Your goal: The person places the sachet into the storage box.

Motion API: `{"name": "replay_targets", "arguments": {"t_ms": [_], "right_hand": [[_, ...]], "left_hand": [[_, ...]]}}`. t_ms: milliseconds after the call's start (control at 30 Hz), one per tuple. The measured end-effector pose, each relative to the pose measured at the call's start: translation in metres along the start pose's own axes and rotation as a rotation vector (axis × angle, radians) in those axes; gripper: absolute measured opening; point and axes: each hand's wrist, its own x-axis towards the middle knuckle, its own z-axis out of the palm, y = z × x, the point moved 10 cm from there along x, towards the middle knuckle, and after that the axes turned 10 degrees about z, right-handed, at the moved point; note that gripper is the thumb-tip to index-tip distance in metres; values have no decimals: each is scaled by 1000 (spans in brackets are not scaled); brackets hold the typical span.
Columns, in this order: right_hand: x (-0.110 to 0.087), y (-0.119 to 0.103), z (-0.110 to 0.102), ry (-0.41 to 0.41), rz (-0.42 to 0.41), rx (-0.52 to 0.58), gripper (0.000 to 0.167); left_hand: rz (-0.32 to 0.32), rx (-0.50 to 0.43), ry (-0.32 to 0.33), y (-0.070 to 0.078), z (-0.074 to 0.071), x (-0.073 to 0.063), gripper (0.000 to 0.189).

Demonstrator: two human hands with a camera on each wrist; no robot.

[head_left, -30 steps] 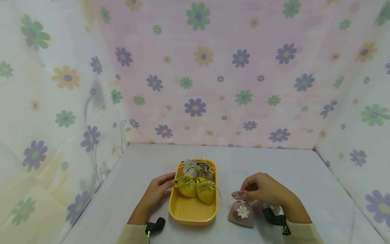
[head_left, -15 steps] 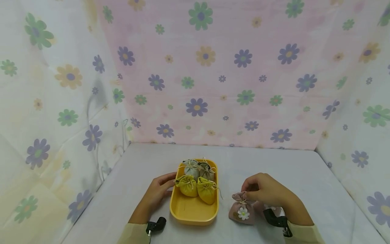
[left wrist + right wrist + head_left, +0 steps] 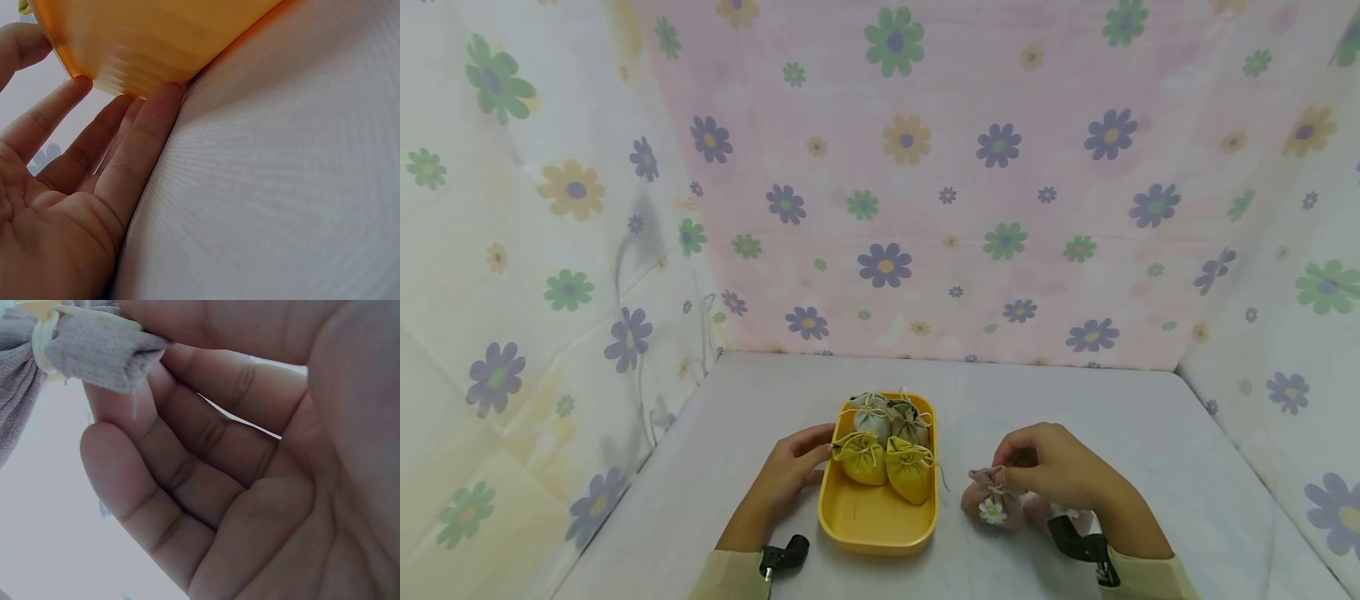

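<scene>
right hand [image 3: 1052, 471] pinches the gathered top of a pink pouch [image 3: 1009, 505], right of the yellow tray [image 3: 876, 529]; left hand [image 3: 782, 477] has fingers spread, tips on the tray's side. so four pouches [image 3: 865, 465] in, this and another pink one [image 3: 1037, 510] outside. vs a second ago, the held pouch looks squatter, bottom edge further back.

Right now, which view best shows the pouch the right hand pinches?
The head view: only there does the pouch show its white flower. Right wrist shows only its tied neck and some cloth; left wrist shows none.
</scene>
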Motion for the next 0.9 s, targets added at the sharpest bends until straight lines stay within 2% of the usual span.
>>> {"name": "replay_targets", "arguments": {"t_ms": [400,633,900], "right_hand": [[-5,-14,-6,57,-41,-11,9],[-8,-29,-12,83,-78,-7,5],[-9,-43,-18,100,-83,-7,3]], "left_hand": [[-13,9,13,-3,-2,0,50],[-17,14,11,-4,-2,1,49],[-12,16,11,-3,-2,0,50]]}}
